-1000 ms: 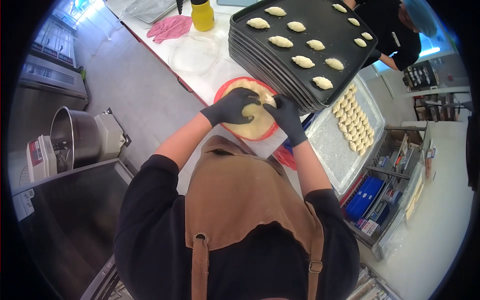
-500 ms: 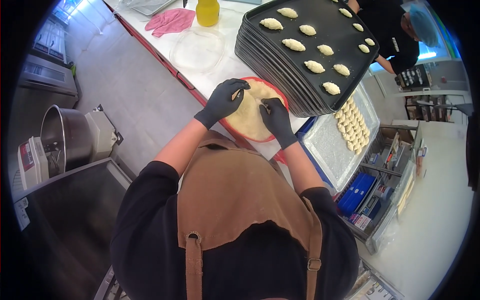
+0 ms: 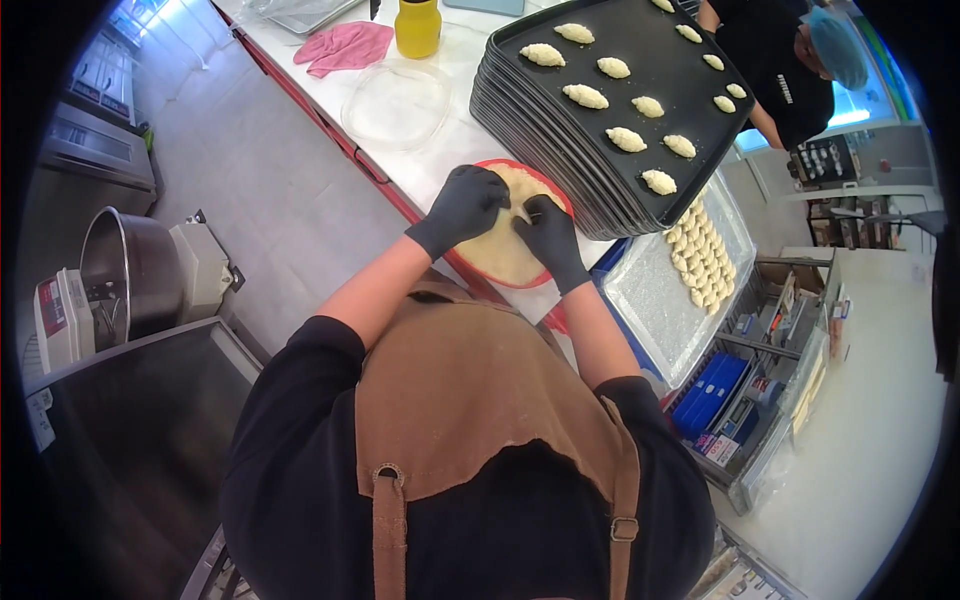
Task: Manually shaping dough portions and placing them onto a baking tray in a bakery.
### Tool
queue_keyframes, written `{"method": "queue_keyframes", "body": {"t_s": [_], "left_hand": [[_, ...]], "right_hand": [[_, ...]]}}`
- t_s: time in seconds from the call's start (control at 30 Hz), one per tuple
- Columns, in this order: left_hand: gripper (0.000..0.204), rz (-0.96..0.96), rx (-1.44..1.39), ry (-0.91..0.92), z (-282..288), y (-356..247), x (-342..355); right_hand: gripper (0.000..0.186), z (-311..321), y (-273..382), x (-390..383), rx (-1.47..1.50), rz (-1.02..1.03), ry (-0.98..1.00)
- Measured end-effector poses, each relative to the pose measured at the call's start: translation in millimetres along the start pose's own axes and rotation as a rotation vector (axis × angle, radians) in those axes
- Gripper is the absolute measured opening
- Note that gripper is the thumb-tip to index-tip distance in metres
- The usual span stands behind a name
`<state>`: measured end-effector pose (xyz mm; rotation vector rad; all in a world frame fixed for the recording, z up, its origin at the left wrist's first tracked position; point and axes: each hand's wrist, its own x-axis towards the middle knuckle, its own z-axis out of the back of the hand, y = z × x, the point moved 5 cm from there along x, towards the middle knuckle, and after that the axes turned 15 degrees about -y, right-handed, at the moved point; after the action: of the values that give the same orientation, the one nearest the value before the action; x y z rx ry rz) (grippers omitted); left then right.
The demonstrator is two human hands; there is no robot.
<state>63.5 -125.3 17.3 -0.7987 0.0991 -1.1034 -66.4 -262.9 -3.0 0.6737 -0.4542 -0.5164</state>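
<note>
Small pale piece pinched over the red bowl

The right hand (image 3: 550, 237), black-gloved, has its thumb and fingertips closed on a small pale piece (image 3: 521, 212), above the red bowl (image 3: 568, 199); the left hand (image 3: 472, 205), gloved likewise, comes in from the other side with fingers curled close to that piece, and I cannot tell whether it grips it too; the piece is mostly covered by fingers, so its long axis and the way it points cannot be made out; a pale filling (image 3: 500, 252) spreads inside the bowl, which sits near the table's edge, beside a stack of black trays (image 3: 540, 130).

On the top tray, plump dough pieces (image 3: 585, 96) with narrowed ends lie apart from each other; most have their long axes slanting from upper left to lower right; a foil-like lined tray (image 3: 652, 310) at the right bears many more in tight rows; on the table (image 3: 405, 172) are a clear lid (image 3: 397, 105), a pink cloth (image 3: 345, 47) and a yellow bottle (image 3: 418, 30).
</note>
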Motion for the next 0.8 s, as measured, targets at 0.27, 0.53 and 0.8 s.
{"method": "queue_keyframes", "body": {"t_s": [0.27,0.53,0.8], "left_hand": [[0.069,-0.240,-0.049,-0.158,12,-33,-12],[0.070,-0.135,-0.023,-0.246,12,-36,-22],[0.042,0.128,-0.497,-0.132,-1,-33,-24]], "right_hand": [[0.023,11,-33,-10,0.925,-0.922,0.284],[0.024,14,-21,-10,1.101,-0.970,0.403],[0.039,29,-2,-8,0.692,-0.571,0.277]]}}
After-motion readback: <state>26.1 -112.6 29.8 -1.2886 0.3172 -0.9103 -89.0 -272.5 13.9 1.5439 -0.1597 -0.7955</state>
